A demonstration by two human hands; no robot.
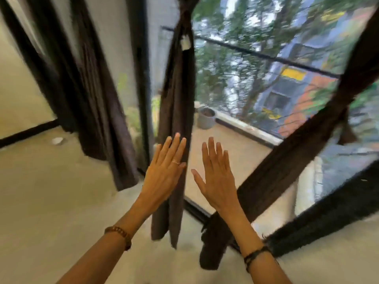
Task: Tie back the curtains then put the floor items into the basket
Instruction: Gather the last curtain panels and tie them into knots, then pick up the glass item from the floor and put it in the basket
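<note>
Left hand (pixel 164 173): fingers straight and spread, holding nothing, raised in front of the middle curtain (pixel 176 99); contact with the fabric cannot be confirmed. Right hand (pixel 217 177): fingers straight, holding nothing, raised before the window glass (pixel 266 64). The middle curtain hangs gathered and tied near its top. The right curtain (pixel 287 160) is also bundled and tied. The left curtain (pixel 92 99) hangs loose to the floor (pixel 51 191). A small white item (pixel 57 141) lies on the floor beyond it.

A pale concrete floor (pixel 51 191) runs to a large black-framed window (pixel 266 56). Beyond the glass, daylight falls on green trees (pixel 235 21), colourful buildings (pixel 297 83) and a grey pot (pixel 206 117) on the balcony.
</note>
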